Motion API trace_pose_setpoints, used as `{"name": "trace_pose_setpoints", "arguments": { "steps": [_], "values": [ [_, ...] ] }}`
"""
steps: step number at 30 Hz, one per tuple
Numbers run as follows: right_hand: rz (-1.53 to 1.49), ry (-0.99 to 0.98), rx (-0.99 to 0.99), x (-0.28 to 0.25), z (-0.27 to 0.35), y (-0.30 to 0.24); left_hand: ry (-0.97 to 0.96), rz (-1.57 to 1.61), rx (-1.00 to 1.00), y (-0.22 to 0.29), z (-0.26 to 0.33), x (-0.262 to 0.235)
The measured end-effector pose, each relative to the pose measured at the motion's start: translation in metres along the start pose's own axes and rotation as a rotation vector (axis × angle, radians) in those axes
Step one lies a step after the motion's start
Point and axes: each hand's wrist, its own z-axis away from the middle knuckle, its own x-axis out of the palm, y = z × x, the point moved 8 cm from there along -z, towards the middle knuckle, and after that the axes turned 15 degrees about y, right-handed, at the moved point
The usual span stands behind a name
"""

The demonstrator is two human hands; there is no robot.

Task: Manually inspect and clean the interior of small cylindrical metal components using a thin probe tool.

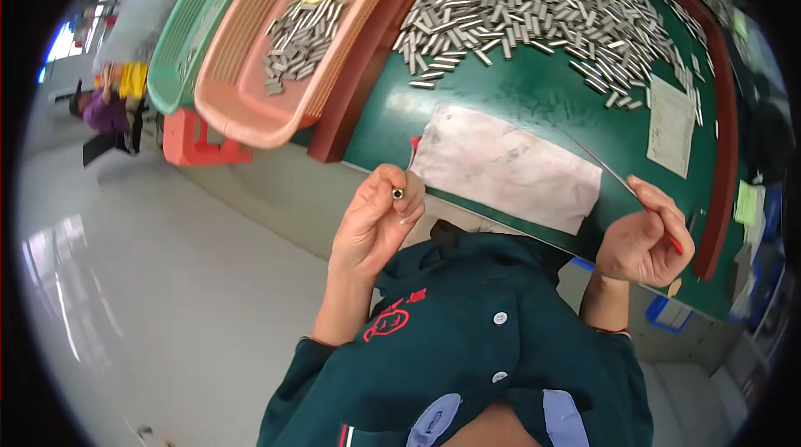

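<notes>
Between the thumb and fingers of my left hand (pixel 377 217) is a small metal tube (pixel 398 194), its round open end showing. That hand is just off the table's near edge, beside a stained white cloth (pixel 509 165). My right hand (pixel 644 238) is closed around the red handle of a thin, pointed metal tool (pixel 613 174), whose shaft slants up and left over the cloth's right end. Its exact kind is too fine to make out. A large heap of short metal tubes (pixel 534 9) covers the far part of the green table (pixel 388 126).
A dark red wooden border (pixel 342 105) edges the table. To the left stand a pink basket (pixel 242 113) with metal pieces and yellow paper, and a green basket (pixel 171 63). A red stool (pixel 200 142) is below them. A paper sheet (pixel 670 126) lies right. Another person (pixel 108 113) is far left.
</notes>
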Motion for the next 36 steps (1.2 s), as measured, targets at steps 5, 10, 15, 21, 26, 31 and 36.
{"name": "trace_pose_setpoints", "arguments": {
  "steps": [5, 10, 15, 21, 26, 31, 36],
  "values": [
    [0.023, 0.047, -0.006, 0.001, 0.003, 0.001, 0.079, -0.038, 0.086, 0.004, 0.016, -0.031],
    [0.024, 0.063, 0.01, 0.002, 0.004, 0.004, 0.119, -0.048, 0.105, -0.001, 0.016, -0.05],
    [0.043, 0.071, 0.021, 0.002, 0.005, 0.004, 0.12, 0.007, 0.077, -0.006, 0.015, -0.056],
    [0.053, 0.048, 0.033, 0.005, 0.005, 0.006, 0.08, 0.046, 0.033, -0.01, 0.01, -0.054],
    [0.062, 0.045, 0.044, 0.005, 0.005, 0.007, 0.084, 0.052, 0.024, -0.01, 0.008, -0.055],
    [0.055, 0.04, 0.058, 0.006, 0.006, 0.008, 0.086, 0.046, 0.04, -0.009, 0.008, -0.055],
    [0.069, 0.042, 0.051, 0.006, 0.005, 0.007, 0.14, 0.095, -0.014, -0.011, 0.009, -0.058]
  ]
}}
